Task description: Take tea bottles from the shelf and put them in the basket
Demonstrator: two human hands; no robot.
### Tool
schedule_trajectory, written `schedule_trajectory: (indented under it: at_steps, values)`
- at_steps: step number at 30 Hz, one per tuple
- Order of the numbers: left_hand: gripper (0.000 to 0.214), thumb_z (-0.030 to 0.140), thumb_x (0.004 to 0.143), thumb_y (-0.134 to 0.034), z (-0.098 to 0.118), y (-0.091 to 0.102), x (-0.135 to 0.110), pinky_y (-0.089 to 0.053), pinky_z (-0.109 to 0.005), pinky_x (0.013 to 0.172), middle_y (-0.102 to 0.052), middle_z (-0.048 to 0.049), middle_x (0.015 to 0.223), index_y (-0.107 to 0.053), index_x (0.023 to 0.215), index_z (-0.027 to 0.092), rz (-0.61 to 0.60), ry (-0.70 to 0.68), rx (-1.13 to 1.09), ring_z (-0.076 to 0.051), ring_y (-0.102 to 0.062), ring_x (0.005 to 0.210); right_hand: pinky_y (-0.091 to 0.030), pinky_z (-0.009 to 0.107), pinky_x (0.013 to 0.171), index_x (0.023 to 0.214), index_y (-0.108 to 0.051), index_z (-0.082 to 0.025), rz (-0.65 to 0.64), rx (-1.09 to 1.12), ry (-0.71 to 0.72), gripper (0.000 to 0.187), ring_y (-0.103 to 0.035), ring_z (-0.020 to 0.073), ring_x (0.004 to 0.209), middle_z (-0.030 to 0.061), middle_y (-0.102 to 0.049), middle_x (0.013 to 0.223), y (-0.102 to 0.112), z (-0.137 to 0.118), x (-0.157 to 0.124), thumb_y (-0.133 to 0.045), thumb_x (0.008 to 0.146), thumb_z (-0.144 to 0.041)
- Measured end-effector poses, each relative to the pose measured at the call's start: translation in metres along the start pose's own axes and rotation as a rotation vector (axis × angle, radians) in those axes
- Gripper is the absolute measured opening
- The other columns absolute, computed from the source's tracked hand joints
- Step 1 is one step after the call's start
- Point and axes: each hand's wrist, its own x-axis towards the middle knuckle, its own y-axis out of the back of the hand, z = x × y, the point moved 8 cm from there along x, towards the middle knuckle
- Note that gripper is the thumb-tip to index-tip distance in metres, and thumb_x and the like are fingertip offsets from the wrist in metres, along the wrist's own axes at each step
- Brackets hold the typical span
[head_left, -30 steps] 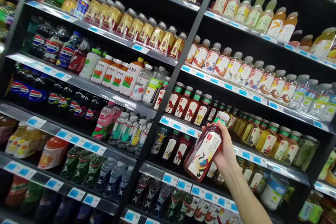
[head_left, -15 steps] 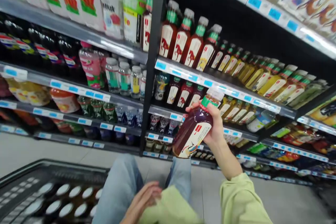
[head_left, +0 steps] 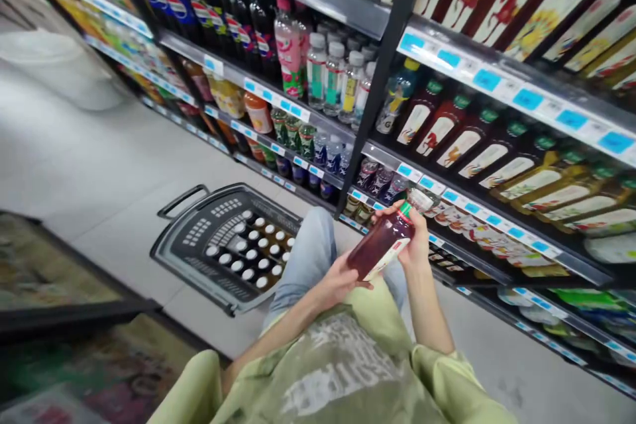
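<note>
A dark red drink bottle (head_left: 380, 245) with a white label and a green neck band lies tilted in front of my chest. My right hand (head_left: 413, 242) is wrapped round its upper part near the cap. My left hand (head_left: 340, 281) grips its lower end from below. Both sleeves are light green. On the floor to my left stands a dark plastic shopping basket (head_left: 199, 235) holding several bottles with white caps.
Black shelves (head_left: 392, 33) full of drink bottles run along the right, with blue price tags on their edges. Pale floor tiles (head_left: 99, 165) stretch to the left. A dark-framed display case (head_left: 64, 285) stands at the lower left.
The view has swung down from the shelves to the floor. My right hand has brought the bottle down toward my chest, and my left hand has come up and taken its lower end.
</note>
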Motion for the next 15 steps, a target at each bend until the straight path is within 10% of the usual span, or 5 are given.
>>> schedule_trajectory:
  at_steps: [8, 15]
  values:
    - [0.055, 0.029, 0.072, -0.096, 0.049, 0.014, -0.029, -0.057, -0.043, 0.096, -0.066, -0.0111, 0.116, -0.068, 0.118, 0.016, 0.433, -0.675, 0.888, -0.026, -0.067, 0.108, -0.065, 0.051, 0.095, 0.092, -0.064, -0.022, 0.036, -0.051, -0.119, 0.017, -0.081, 0.0305, 0.096, 0.0048, -0.08, 0.08, 0.04, 0.031, 0.009, -0.068, 0.077, -0.023]
    - [0.053, 0.022, 0.08, -0.088, 0.06, -0.001, -0.044, -0.057, -0.039, 0.085, -0.068, -0.0115, 0.118, -0.067, 0.128, 0.017, 0.382, -0.759, 1.116, -0.025, -0.068, 0.106, -0.061, 0.032, 0.09, 0.093, -0.069, -0.021, -0.118, -0.082, -0.07, 0.017, -0.081, 0.0193, 0.094, 0.0018, -0.082, 0.083, 0.033, 0.035, 0.004, -0.053, 0.086, -0.024]
